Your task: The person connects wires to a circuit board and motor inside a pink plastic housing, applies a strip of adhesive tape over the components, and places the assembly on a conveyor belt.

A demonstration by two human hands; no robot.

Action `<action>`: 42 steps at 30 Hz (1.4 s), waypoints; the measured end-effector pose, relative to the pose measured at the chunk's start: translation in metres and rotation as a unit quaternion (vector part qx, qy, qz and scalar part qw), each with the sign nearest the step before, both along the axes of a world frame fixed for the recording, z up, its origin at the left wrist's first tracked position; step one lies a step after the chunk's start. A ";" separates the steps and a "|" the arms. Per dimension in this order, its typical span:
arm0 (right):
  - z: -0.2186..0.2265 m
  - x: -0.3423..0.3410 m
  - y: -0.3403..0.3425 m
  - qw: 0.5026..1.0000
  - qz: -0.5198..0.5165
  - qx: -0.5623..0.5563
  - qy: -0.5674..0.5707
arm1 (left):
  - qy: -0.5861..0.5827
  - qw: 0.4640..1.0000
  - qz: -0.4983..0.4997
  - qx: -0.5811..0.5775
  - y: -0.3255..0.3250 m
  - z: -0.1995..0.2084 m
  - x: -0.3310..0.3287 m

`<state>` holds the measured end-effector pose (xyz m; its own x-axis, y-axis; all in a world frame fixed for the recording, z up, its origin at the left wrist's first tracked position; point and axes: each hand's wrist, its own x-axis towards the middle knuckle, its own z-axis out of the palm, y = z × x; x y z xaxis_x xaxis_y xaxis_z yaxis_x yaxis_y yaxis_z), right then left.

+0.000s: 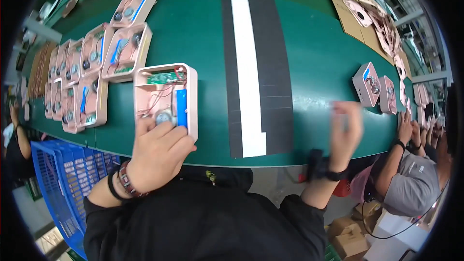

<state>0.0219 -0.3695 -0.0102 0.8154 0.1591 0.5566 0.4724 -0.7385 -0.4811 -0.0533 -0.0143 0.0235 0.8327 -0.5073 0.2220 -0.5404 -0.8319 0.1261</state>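
A pink plastic case [193, 92] lies in front of me on the green table, its inside facing up. Inside it are a green circuit board [164, 78], thin red wires, a blue strip-shaped part [181, 106] and a round grey part [163, 116]. My left hand [162, 152] grips this case at its near end, fingers curled over the wall and into it. These fingers partly hide the round part. Off to the right, my right hand [346, 128] is raised over the table's near edge, touching no case. Motion smears its fingers.
Several similar pink cases [126, 50] cluster at the left. A black mat [273, 77] with a white strip [249, 77] lies mid-table. Two cases [367, 84] sit at right, near flat pink pieces on cardboard [345, 17]. A blue crate [63, 183] stands below left; a co-worker [411, 179] sits right.
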 end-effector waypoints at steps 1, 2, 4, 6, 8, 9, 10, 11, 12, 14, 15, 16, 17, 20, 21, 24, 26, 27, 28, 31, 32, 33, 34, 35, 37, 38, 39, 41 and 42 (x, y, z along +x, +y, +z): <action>0.006 -0.009 0.032 0.992 0.095 -0.065 0.042 | 0.018 0.999 0.015 -0.026 -0.001 -0.012 -0.010; 0.002 -0.014 0.054 0.982 0.152 -0.086 0.064 | 0.022 0.999 0.025 -0.030 -0.002 -0.023 -0.017; 0.000 -0.021 0.074 0.969 0.197 -0.122 0.087 | 0.007 1.000 0.003 -0.019 0.002 -0.038 -0.019; -0.007 -0.024 0.077 0.952 0.224 -0.160 0.133 | -0.002 1.000 -0.015 -0.019 0.002 -0.044 -0.018; -0.014 -0.026 0.077 0.942 0.234 -0.182 0.157 | 0.013 0.999 -0.032 -0.039 0.001 -0.045 -0.015; -0.017 -0.027 0.076 0.944 0.232 -0.181 0.150 | 0.021 0.998 -0.040 -0.049 0.001 -0.046 -0.013; -0.020 -0.027 0.074 0.945 0.231 -0.181 0.143 | 0.021 0.997 -0.042 -0.054 0.002 -0.047 -0.012; -0.020 -0.027 0.073 0.946 0.230 -0.181 0.136 | 0.024 0.997 -0.050 -0.055 0.002 -0.047 -0.011; -0.020 -0.026 0.072 0.946 0.229 -0.186 0.138 | 0.027 0.996 -0.058 -0.056 0.002 -0.047 -0.010; -0.020 -0.025 0.073 0.942 0.240 -0.203 0.114 | 0.031 0.995 -0.066 -0.062 0.005 -0.046 -0.009; -0.020 -0.025 0.073 0.940 0.247 -0.211 0.103 | 0.049 0.993 -0.073 -0.085 0.007 -0.045 -0.009; -0.020 -0.023 0.073 0.939 0.248 -0.216 0.103 | 0.065 0.989 -0.078 -0.108 0.009 -0.044 -0.008; -0.020 -0.022 0.072 0.943 0.232 -0.211 0.108 | 0.081 0.985 -0.083 -0.131 0.010 -0.042 -0.008; -0.016 -0.021 0.073 0.952 0.197 -0.201 0.118 | 0.071 0.969 -0.074 -0.226 0.019 -0.024 -0.011; -0.010 -0.021 0.077 0.968 0.162 -0.167 0.099 | 0.064 0.959 -0.061 -0.269 0.021 -0.021 -0.013; 0.018 -0.031 0.100 0.988 0.105 -0.094 0.061 | 0.139 0.924 -0.090 -0.344 0.019 -0.028 -0.019; 0.035 -0.061 0.136 0.982 0.143 -0.121 -0.017 | 0.177 0.904 -0.099 -0.376 0.018 -0.030 -0.024; 0.033 -0.070 0.150 0.970 0.213 -0.112 -0.026 | 0.191 0.899 -0.108 -0.378 0.016 -0.031 -0.025; 0.032 -0.077 0.162 0.954 0.279 -0.105 -0.036 | 0.205 0.894 -0.120 -0.381 0.016 -0.029 -0.028; 0.023 -0.084 0.179 0.949 0.301 -0.085 -0.026 | 0.215 0.890 -0.120 -0.384 0.021 -0.031 -0.033; 0.020 -0.084 0.181 0.947 0.312 -0.077 -0.022 | 0.209 0.892 -0.108 -0.385 0.023 -0.033 -0.033; 0.019 -0.084 0.181 0.946 0.315 -0.076 -0.021 | 0.203 0.895 -0.097 -0.386 0.025 -0.035 -0.034; 0.019 -0.084 0.179 0.940 0.336 -0.065 0.018 | 0.204 0.895 -0.093 -0.387 0.028 -0.037 -0.035; 0.019 -0.084 0.177 0.932 0.355 -0.053 0.056 | 0.192 0.905 -0.104 -0.364 0.031 -0.039 -0.038; 0.020 -0.083 0.179 0.922 0.373 -0.041 0.096 | 0.170 0.924 -0.129 -0.317 0.036 -0.041 -0.042; 0.021 -0.081 0.181 0.924 0.361 -0.014 0.125 | 0.171 0.924 -0.128 -0.317 0.038 -0.041 -0.041; 0.023 -0.080 0.183 0.925 0.348 0.012 0.154 | 0.153 0.926 -0.133 -0.317 0.040 -0.041 -0.041; 0.023 -0.074 0.186 0.924 0.335 0.037 0.183 | 0.116 0.930 -0.142 -0.317 0.044 -0.038 -0.038; 0.024 -0.069 0.184 0.912 0.366 0.051 0.178 | 0.116 0.930 -0.141 -0.318 0.046 -0.036 -0.036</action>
<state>-0.0476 -0.1854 0.0134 0.6433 0.6957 0.3195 0.6214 -0.2308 -0.7487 -0.0896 0.0312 -0.0127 0.7493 -0.5406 0.3825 -0.6227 -0.3786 0.6847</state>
